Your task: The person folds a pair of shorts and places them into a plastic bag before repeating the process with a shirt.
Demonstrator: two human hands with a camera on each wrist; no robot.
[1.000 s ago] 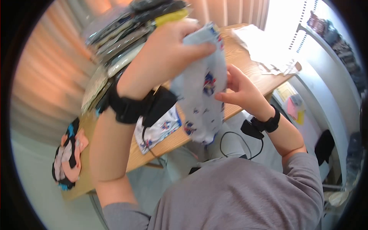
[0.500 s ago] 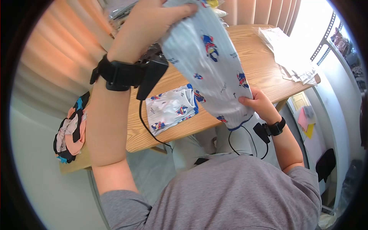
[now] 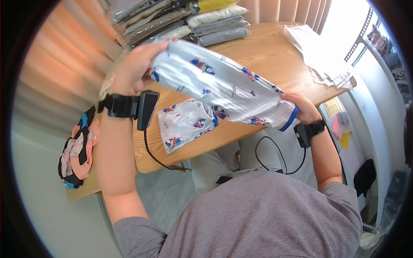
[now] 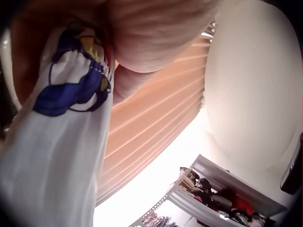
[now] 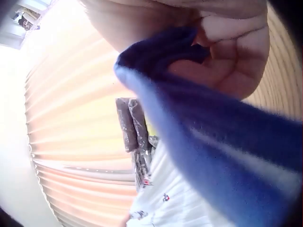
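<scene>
The left hand (image 3: 134,69), reaching farther forward, grips one end of the printed cloth (image 3: 219,88); the right hand (image 3: 303,108), nearer the body, pinches its blue-edged end. Held aloft, the cloth slants between them over the bench (image 3: 277,60), near a folded garment (image 3: 183,124).

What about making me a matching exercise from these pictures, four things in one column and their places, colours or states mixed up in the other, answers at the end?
Things
1. held printed cloth
2. folded printed cloth
3. stacked packets
4. clothes heap

Places, colours, states
A. clear, shiny wrapping, near the curtain
B. peach, black and bright blue
C. spans from the left grip to the right grip
D. lying on the table, by its near edge

Right pairs: 1-C, 2-D, 3-A, 4-B
</scene>
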